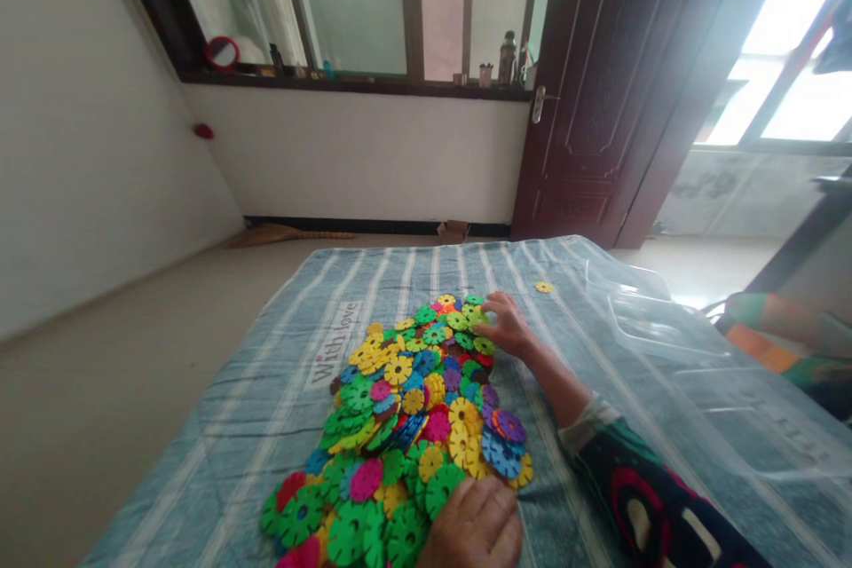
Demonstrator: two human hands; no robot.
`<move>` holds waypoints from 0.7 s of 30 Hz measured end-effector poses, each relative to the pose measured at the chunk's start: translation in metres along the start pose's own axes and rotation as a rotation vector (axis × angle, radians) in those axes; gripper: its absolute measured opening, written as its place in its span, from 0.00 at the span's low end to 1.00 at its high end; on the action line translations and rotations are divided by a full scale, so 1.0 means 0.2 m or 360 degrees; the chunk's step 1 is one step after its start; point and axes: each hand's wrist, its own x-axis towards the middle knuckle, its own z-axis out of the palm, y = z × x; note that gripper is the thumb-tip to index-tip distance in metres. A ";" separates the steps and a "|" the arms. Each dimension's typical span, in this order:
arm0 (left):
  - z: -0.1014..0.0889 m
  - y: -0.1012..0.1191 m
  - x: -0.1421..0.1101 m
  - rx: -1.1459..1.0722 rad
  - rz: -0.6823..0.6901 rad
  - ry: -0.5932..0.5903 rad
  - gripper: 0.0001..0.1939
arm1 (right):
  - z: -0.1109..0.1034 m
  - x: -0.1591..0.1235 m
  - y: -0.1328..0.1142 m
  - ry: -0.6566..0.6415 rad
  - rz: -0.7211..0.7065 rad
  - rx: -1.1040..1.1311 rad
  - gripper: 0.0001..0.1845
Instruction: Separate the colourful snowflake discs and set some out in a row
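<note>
A long heap of notched, flower-shaped plastic discs [413,408] in green, yellow, blue, pink, purple and red lies on the striped cloth. At the heap's far right end, my right hand [507,326] reaches in, with thumb and fingers bent around the edge of a yellow-green disc [477,316]. My left hand [474,525] rests against the near right side of the heap, beside a green disc [445,488]. Its fingers are curled together and their tips are hidden, so what lies under them does not show. A single yellow disc [544,287] lies apart, beyond my right hand.
Clear plastic containers [666,324] stand along the right side of the blue-grey striped cloth [253,435]. Colourful fabric [778,346] shows at the right edge. Past the far edge are a broom [280,235], a small cardboard box [453,232] and a brown door [599,89].
</note>
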 end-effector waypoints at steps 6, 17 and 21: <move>-0.01 0.00 0.01 -0.0006 -0.0011 -0.0006 0.14 | 0.02 -0.01 -0.06 -0.0173 0.0112 -0.0236 0.15; 0.01 0.01 -0.01 -0.0043 -0.0034 0.0000 0.15 | 0.00 -0.03 -0.07 -0.0193 0.0101 -0.0283 0.13; 0.01 0.02 -0.01 -0.0046 -0.0030 -0.0002 0.15 | 0.00 -0.04 -0.05 -0.0169 0.0091 -0.0258 0.13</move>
